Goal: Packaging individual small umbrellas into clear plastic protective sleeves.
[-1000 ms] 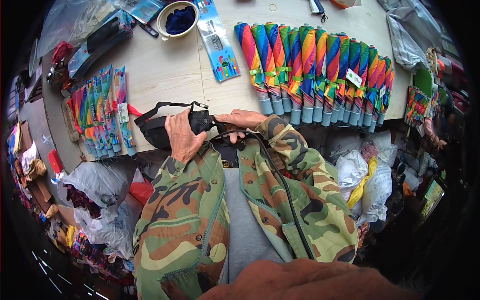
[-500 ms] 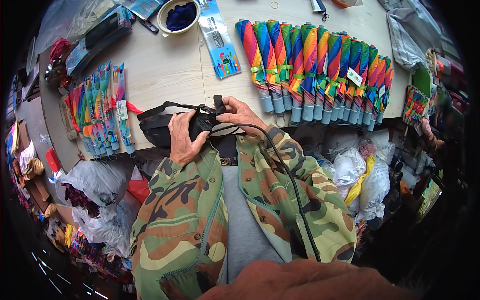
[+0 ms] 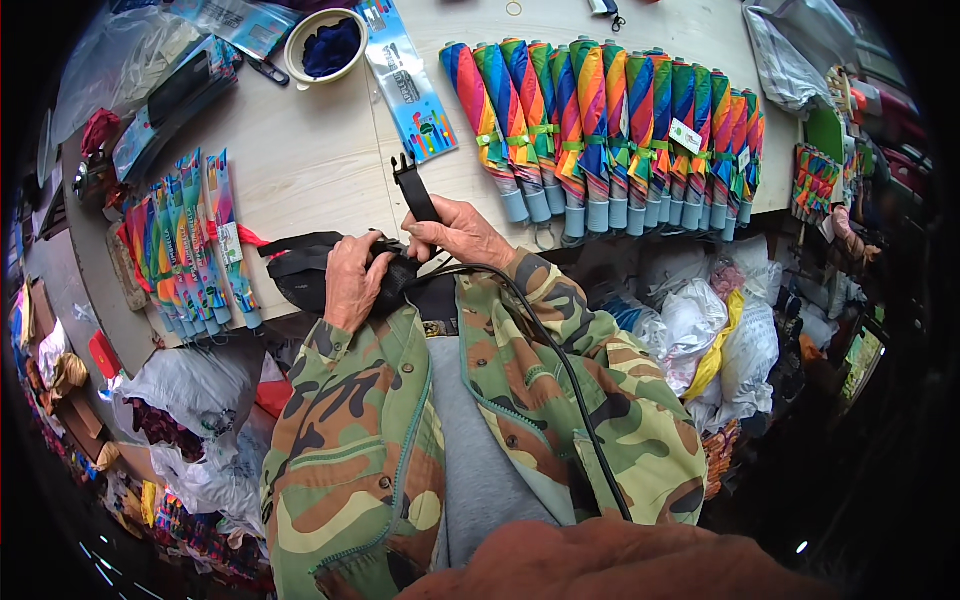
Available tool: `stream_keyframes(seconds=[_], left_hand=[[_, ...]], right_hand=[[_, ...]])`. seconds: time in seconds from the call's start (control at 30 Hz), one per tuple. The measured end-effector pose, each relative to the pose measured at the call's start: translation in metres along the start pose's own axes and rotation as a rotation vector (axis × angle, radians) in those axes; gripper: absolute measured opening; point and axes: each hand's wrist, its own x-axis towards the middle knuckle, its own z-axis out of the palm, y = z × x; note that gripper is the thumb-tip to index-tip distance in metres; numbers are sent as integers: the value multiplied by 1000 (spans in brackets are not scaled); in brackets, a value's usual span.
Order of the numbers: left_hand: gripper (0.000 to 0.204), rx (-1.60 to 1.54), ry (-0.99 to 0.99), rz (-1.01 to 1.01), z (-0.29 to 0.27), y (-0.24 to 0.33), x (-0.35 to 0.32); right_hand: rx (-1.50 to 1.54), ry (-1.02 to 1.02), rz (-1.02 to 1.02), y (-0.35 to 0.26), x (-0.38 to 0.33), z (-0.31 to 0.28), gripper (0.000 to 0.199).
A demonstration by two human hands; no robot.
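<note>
Mostly black umbrella (image 3: 320, 272) (strap (image 3: 414, 192) upright)

On the pale wooden worktop (image 3: 320, 160) a row of folded rainbow umbrellas (image 3: 610, 130) lies at the right. A smaller row of colourful umbrellas (image 3: 190, 240) lies at the left. Near the far edge stand a round bowl (image 3: 325, 45) with dark blue content and a flat blue package (image 3: 410, 85). Plastic bags (image 3: 710, 330) are below the worktop.

- Your bag (image 3: 310, 272) sits at the table (image 3: 310, 150) edge, centre frame, under both your hands.
- Folded umbrellas (image 3: 610, 130) line the upper right.
- A bowl (image 3: 325, 45) sits upper left.
</note>
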Motion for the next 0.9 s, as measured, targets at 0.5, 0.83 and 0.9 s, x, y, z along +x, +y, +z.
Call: stream_keyframes(seconds=[0.5,0.83,0.9], left_hand=[[26,18,578,136,-63,17,0],[40,-792,933,-173,-191,-35,-88],[39,-880,892,-119,-208,-50,-112]], right_hand=[[-113,37,41,-26,-5,12,35],[-192,63,-89,-47,-25,3,35],[-165,87,-138,-44,-29,-5,39]])
